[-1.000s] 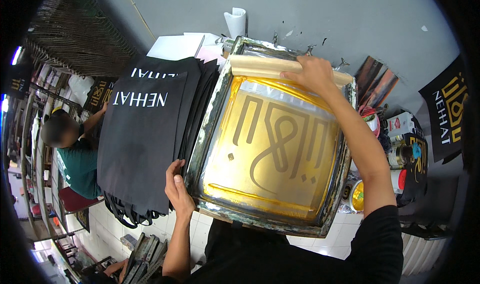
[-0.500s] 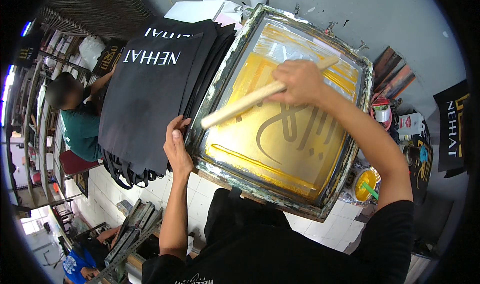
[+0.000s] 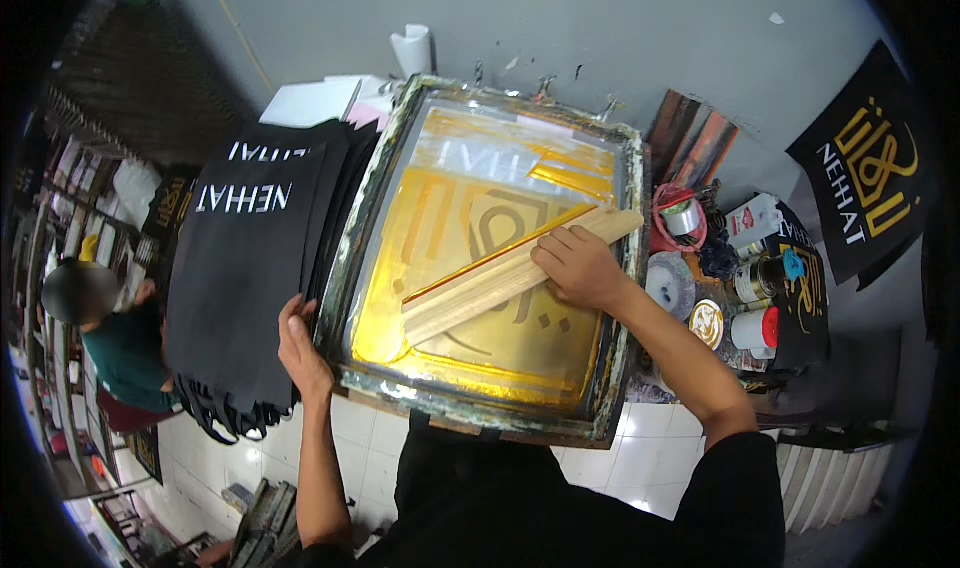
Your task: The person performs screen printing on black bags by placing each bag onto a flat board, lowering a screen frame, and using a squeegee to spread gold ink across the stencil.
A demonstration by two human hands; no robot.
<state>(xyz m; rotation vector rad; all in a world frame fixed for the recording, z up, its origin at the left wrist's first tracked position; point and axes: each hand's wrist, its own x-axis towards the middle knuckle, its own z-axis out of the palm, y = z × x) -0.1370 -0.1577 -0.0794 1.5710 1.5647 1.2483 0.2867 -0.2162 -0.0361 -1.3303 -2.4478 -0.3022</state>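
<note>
My right hand [image 3: 582, 268] is closed around the wooden handle of a squeegee [image 3: 500, 286], which lies slantwise across a printing screen [image 3: 610, 388]. Yellow-gold ink coats the squeegee's reddish blade along its far side. Pale wood faces me. Gold ink [image 3: 385, 338] pools by the squeegee's left end, and dark curved lettering shows through the mesh. At the screen's left edge is my left hand [image 3: 306, 353], fingers raised and extended, beside a stack of black bags [image 3: 230, 268]. Whether its fingertips touch the frame or the bags is hard to tell.
Jars and tubs, one a red-lidded white container [image 3: 757, 330], crowd the right side. Several more squeegees [image 3: 690, 138] lean against the grey wall. A printed black bag [image 3: 860, 168] hangs at the far right. A person in a green shirt [image 3: 125, 358] works at the left.
The squeegee's right end has come nearer to me, and its inked blade now shows. My left hand stays by the screen's left edge. The whole view has shifted, showing more of the right side.
</note>
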